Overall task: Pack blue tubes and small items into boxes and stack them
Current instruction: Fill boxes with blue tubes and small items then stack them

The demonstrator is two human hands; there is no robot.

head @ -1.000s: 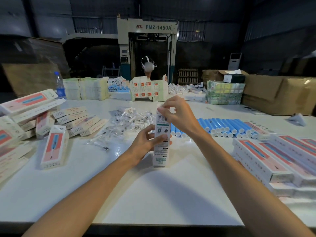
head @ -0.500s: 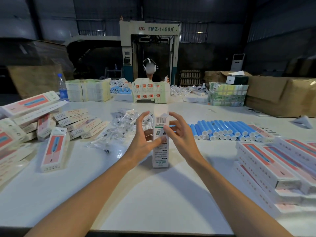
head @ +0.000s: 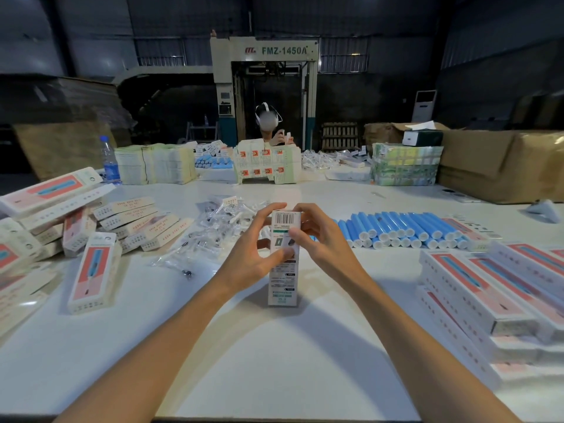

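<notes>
Boxes cover much of the white bench point(head: 274, 361) that fills my head-camera view. Behind its far edge stands a machine point(head: 265, 87) marked FMZ-1450A, with another person point(head: 268, 120) in front of it. Brown cartons point(head: 500, 163) sit at far right.

Right edge: stack of boxes point(head: 488, 288), several layers, pink-and-blue faces up.
Left edge: loose heap of boxes point(head: 55, 215), some flat, some tilted on one another.
Right of centre: blue tubes point(head: 406, 228) side by side, white caps toward me, just behind the stack.
Left of centre: pile of small items in clear bags point(head: 213, 227), between the heap and the tubes.
A single box point(head: 93, 270) lies flat just beside the heap, on the near side.

The upright box point(head: 282, 282) stands on end at centre, base on the bench, barcode side facing me.

The left hand point(head: 253, 254) grips it from the left, thumb across the near face, fingers curled round the back. The right hand point(head: 317, 239) grips the upper part from the right, thumb on the near face below the barcode, fingers curled at the top edge. I cannot tell how the top flap lies, because the fingers hide it.
</notes>
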